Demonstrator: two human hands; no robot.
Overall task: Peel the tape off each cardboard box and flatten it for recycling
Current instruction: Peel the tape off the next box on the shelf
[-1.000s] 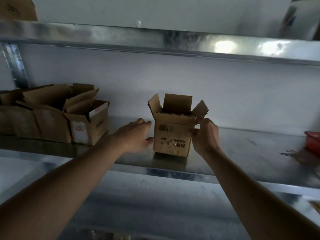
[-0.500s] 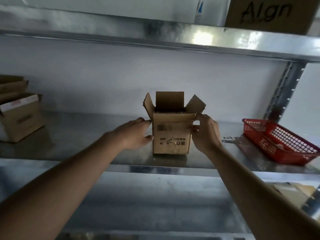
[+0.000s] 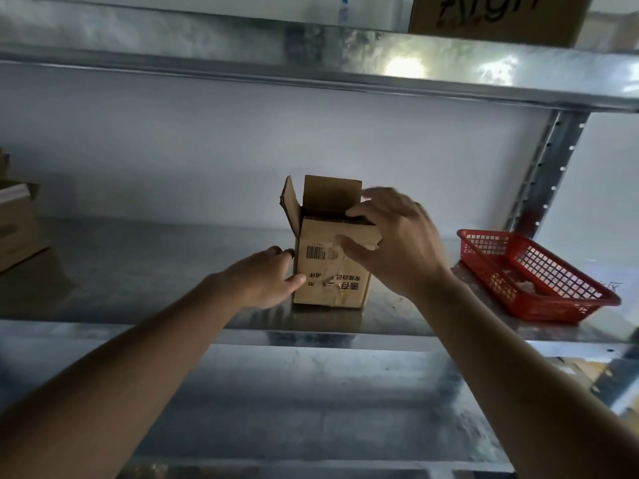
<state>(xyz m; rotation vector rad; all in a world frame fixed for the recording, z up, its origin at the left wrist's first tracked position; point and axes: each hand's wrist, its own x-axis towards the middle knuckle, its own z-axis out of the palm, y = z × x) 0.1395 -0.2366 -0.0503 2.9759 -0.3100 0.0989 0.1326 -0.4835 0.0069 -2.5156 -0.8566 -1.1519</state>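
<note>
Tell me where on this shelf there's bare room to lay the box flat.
Bare metal shelf lies between the left hand and the brown boxes at the far left. It is crowded to the right, between the small box and the red basket.
</note>
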